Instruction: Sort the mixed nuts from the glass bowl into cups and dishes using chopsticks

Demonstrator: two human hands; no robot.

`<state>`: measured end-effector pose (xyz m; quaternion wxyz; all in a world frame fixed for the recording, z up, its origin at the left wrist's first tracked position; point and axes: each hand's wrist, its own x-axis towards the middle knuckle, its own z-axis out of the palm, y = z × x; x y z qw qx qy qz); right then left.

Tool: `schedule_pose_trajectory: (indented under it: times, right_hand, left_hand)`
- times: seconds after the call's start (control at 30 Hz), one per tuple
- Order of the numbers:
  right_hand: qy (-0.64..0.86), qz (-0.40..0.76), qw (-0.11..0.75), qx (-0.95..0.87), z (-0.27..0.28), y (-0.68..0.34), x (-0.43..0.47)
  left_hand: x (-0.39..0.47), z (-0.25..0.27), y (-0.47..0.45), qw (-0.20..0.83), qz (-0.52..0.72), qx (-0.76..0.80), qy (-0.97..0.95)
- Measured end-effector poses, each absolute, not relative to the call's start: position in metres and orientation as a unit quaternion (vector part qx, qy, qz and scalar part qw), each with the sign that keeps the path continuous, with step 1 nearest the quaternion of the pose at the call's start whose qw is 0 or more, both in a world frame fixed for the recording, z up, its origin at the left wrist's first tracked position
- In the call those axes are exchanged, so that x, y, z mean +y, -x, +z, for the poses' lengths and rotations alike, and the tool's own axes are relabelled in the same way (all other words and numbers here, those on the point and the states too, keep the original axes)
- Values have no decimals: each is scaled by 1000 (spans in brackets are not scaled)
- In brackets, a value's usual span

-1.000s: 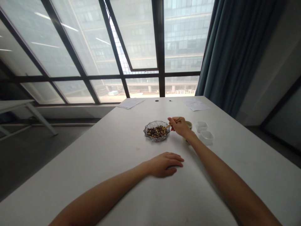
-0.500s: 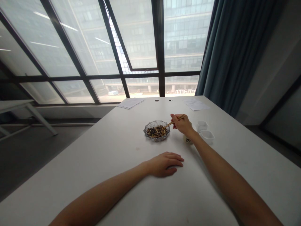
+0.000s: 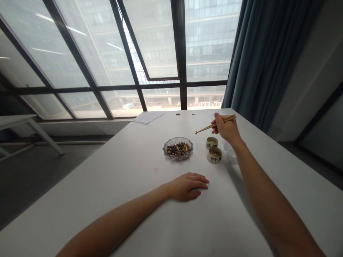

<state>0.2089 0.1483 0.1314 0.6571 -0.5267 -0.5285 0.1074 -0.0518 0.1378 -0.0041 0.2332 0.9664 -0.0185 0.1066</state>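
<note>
My right hand (image 3: 226, 128) grips a pair of wooden chopsticks (image 3: 207, 127), raised above the table with the tips pointing left. Something very small may be pinched at the tips; it is too small to name. Left of the hand is a scalloped glass bowl (image 3: 165, 154) holding a mix of dark and pale dried bits (image 3: 178, 149). Two small ceramic cups with black characters, a far cup (image 3: 211, 145) and a near cup (image 3: 214, 159), stand between bowl and forearm. My left hand (image 3: 187, 186) lies flat on the table, fingers stretched out, holding nothing.
Clear plastic tubs (image 3: 231, 156) stand right of the cups, partly hidden by my right forearm. Sheets of paper (image 3: 148, 117) lie at the far left of the white table (image 3: 128, 160). A blue curtain (image 3: 257, 71) hangs at the right beside the windows.
My right hand has lifted the chopsticks out of the glass bowl and moved right and away from me, uncovering the two cups. My left hand has stayed put.
</note>
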Motion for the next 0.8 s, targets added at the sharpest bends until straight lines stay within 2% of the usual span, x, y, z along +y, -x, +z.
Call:
schedule_pose_trajectory:
  times: [0.13, 0.33, 0.8]
  right_hand:
    - [565, 45, 687, -455, 145, -245, 137]
    - [625, -35, 682, -378, 151, -287, 119]
    - [689, 0, 649, -323, 144, -315, 116]
  left_hand:
    - [138, -3, 52, 237, 104, -19, -966]
    - [138, -3, 52, 241, 104, -14, -965]
    - [138, -3, 53, 238, 104, -17, -966]
